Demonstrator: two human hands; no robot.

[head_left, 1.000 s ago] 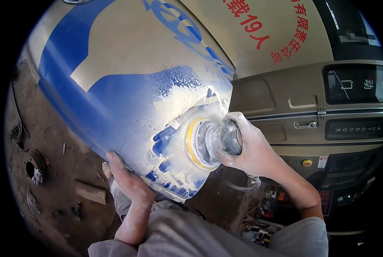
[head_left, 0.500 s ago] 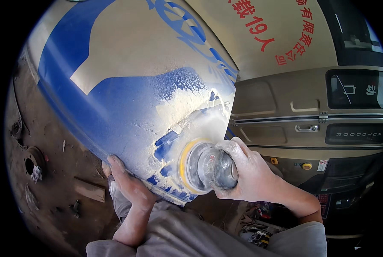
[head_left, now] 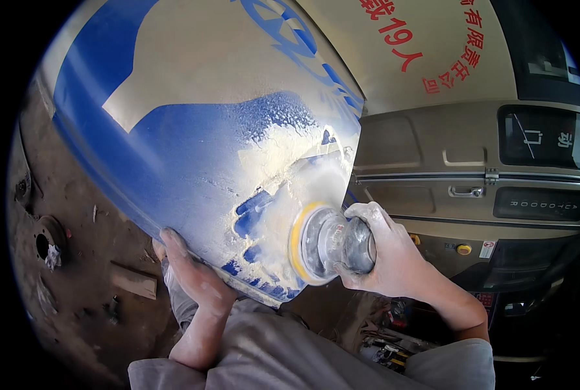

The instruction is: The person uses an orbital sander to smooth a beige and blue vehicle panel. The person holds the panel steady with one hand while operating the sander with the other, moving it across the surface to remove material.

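Observation:
A large curved blue-and-beige vehicle panel (head_left: 153, 156) lies tilted before me, with pale powder and rough cream filler (head_left: 283, 146) on its right part. My right hand (head_left: 387, 253) is wrapped round a round sander (head_left: 335, 244) with a dark grip and a yellow-edged pad. The pad rests against the panel near its lower right edge, among dust and streaks of bare blue. My left hand (head_left: 196, 276) grips the panel's near edge, thumb on top; its fingers are mostly hidden beneath. Both hands are dusty.
A beige vehicle with a door (head_left: 420, 188) stands close at the right. On the dirty floor at the left lie a round metal hub-like part (head_left: 48, 237), a flat board (head_left: 134, 281) and small debris. Assorted tools (head_left: 387, 354) sit below my right arm.
The sander and my right hand have moved a little to the right along the panel, uncovering more dusty surface on the left. My left hand keeps its grip on the edge.

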